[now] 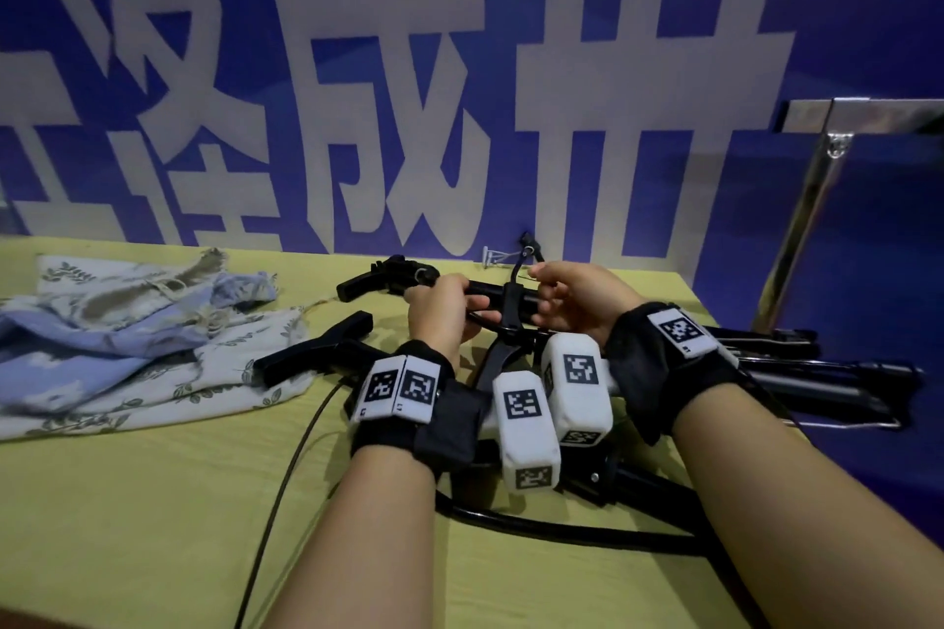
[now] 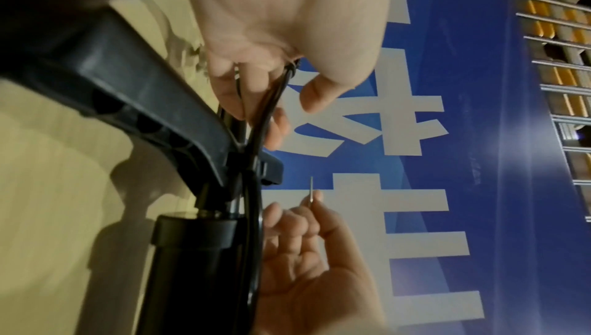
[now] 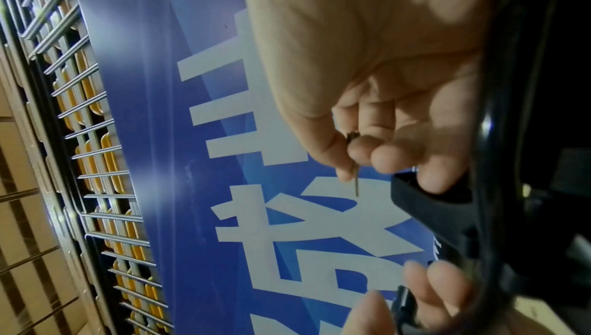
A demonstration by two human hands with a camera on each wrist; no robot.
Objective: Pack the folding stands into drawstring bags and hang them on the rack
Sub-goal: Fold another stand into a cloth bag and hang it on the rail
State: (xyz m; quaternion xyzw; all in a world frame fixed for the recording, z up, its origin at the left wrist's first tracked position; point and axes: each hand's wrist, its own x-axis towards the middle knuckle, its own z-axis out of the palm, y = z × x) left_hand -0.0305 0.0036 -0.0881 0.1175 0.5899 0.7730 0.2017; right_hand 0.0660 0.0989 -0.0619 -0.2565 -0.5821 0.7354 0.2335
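A black folding stand lies across the yellow-green table near the blue wall. My left hand grips its tube; in the left wrist view the fingers curl round thin black rods of the stand. My right hand holds the same stand from the right. Its thumb and forefinger pinch a thin metal pin, while its other fingers hook a black plastic part. Crumpled floral and blue drawstring bags lie at the left. The rack's metal frame stands at the right.
More folded black stands are piled at the right, under my right wrist. Another black stand lies beside the bags. A thin black cable runs over the table toward me. A small metal hook sits on the wall.
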